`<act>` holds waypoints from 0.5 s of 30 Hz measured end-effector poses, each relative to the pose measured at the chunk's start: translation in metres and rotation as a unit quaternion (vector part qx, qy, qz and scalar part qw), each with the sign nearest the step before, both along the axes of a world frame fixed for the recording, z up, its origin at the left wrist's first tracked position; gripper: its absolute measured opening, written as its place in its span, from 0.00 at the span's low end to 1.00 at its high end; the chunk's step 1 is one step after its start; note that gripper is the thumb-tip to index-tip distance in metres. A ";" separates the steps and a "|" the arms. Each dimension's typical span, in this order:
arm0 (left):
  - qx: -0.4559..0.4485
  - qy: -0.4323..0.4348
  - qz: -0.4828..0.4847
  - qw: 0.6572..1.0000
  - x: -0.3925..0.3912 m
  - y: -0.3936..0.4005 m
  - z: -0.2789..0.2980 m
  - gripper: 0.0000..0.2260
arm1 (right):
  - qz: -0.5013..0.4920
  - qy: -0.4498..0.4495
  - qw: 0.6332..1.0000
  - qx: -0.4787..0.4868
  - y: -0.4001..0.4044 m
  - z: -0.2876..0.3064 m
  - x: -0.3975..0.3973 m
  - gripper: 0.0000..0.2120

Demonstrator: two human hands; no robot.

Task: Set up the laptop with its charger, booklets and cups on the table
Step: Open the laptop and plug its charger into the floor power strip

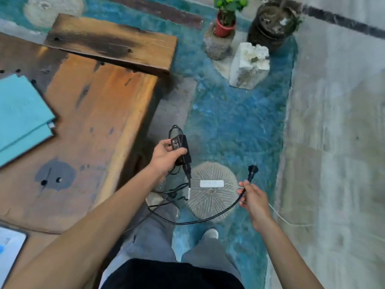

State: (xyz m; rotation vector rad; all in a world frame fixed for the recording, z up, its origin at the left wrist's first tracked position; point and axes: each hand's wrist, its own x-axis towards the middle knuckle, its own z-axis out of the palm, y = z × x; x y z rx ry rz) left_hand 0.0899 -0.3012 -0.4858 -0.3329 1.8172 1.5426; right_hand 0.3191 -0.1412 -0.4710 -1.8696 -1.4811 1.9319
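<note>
Near the centre of the frame the left hand [166, 156] gripped the black charger brick [180, 147], fingers curled around it and the thumb pressed across its top. Loops of thin black cable [174, 130] stuck out above the brick, and more cable hung in a tangle below it. To the right and a little lower, the right hand [254, 198] pinched the thick power cord [208, 219] between thumb and fingertips just below its plug [252, 170], which pointed upward. The cord sagged in a long curve between the two hands. Beneath them, on the blue rug [239, 126], stood a round grey ribbed stool [210, 197] bearing a white power strip [211, 183]. The wooden table [100, 113] filled the left side of the frame, with two teal booklets [23, 119] overlapping at its left edge. A white tablet-like item [10, 247] showed at the lower left edge; what it was could not be told. In the upper right stood a potted plant [226, 17] and a white stone block [249, 65].
</note>
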 end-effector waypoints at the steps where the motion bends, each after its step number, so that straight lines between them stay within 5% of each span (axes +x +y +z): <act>1: -0.006 0.004 0.014 1.000 0.011 0.002 -0.007 0.20 | -0.003 0.008 1.000 -0.007 0.002 -0.007 0.017 0.10; 7: -0.059 0.024 0.017 0.998 0.083 0.009 -0.061 0.21 | -0.022 0.025 0.997 -0.063 0.009 -0.050 0.110 0.02; 12: -0.134 0.083 -0.083 0.984 0.133 0.012 -0.103 0.25 | -0.069 -0.004 0.996 -0.058 0.010 -0.086 0.162 0.34; 15: -0.168 0.113 -0.128 0.971 0.146 0.013 -0.137 0.26 | -0.043 -0.023 0.999 -0.009 0.005 -0.123 0.170 0.43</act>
